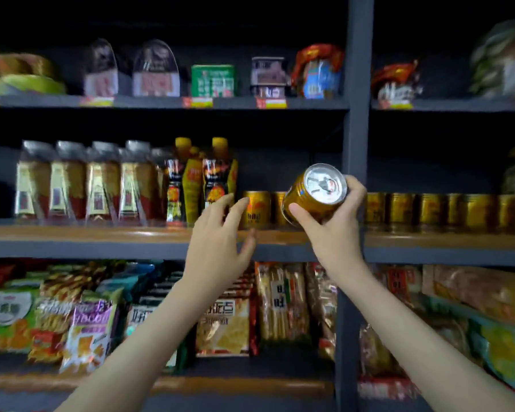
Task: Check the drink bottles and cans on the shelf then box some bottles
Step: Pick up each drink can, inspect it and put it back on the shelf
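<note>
We hold a gold can (pixel 314 195) in our right hand (pixel 335 224), fingers and thumb curled round its side, tilted so its silver top faces us, just in front of the middle shelf (pixel 101 234). Our left hand (pixel 217 233) hangs open near the shelf edge, empty, close to another can (pixel 255 209). The can is likely stiff, smooth and fairly heavy if full — we judge a grip round the middle safest. The bottles (pixel 81 185) stand further left — upright.

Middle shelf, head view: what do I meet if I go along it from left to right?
Silver-capped bottles → yellow-capped bottles → gold can gripped by the right hand → grey upright post → row of gold cans.
</note>
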`<state>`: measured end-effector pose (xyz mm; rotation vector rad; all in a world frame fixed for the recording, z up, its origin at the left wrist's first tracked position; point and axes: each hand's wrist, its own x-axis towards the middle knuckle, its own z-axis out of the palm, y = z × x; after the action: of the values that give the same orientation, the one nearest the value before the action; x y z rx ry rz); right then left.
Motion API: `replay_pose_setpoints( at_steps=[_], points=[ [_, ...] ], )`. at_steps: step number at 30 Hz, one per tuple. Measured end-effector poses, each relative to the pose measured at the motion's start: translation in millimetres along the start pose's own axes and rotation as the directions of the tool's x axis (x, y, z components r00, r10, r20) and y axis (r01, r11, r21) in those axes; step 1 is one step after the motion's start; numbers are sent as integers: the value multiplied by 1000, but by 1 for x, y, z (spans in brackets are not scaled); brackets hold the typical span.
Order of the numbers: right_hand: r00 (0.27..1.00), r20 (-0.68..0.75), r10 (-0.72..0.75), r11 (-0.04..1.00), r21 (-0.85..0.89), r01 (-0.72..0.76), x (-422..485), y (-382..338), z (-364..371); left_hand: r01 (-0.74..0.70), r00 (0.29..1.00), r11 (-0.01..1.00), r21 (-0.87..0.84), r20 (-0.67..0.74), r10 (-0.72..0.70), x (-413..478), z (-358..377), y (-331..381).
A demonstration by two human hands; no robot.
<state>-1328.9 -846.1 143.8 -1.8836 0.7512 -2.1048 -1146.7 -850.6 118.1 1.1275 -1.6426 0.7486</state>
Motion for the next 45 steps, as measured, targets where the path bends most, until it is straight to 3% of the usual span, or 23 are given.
replay_pose_setpoints(
  at_steps=[5, 13, 23, 30, 35, 45],
  points=[
    [995, 79, 60, 977, -207, -42, 43, 12, 23, -68, 997, 989, 132, 45, 63, 30, 19, -8],
    [920, 133, 369, 824, -505, -258, 77, 32, 41, -147, 984, 950, 275, 141, 111, 47, 36, -29],
    [849, 308, 430, 698, -710, -96, 85, 38, 42, -196, 969, 940, 279, 202, 142, 64, 49, -42],
    [846, 282, 453, 679, -724, -123, 84, 41, 44, -172, 968, 960, 219, 218, 124, 70, 49, -38],
    [788, 337, 515, 713, -680, -174, 84, 40, 37, -153, 978, 972, 178, 168, 124, 68, 54, -41],
    [850, 291, 438, 708, -695, -127, 88, 49, 43, -148, 989, 970, 193, 29, 145, 68, 66, -42]
  ],
)
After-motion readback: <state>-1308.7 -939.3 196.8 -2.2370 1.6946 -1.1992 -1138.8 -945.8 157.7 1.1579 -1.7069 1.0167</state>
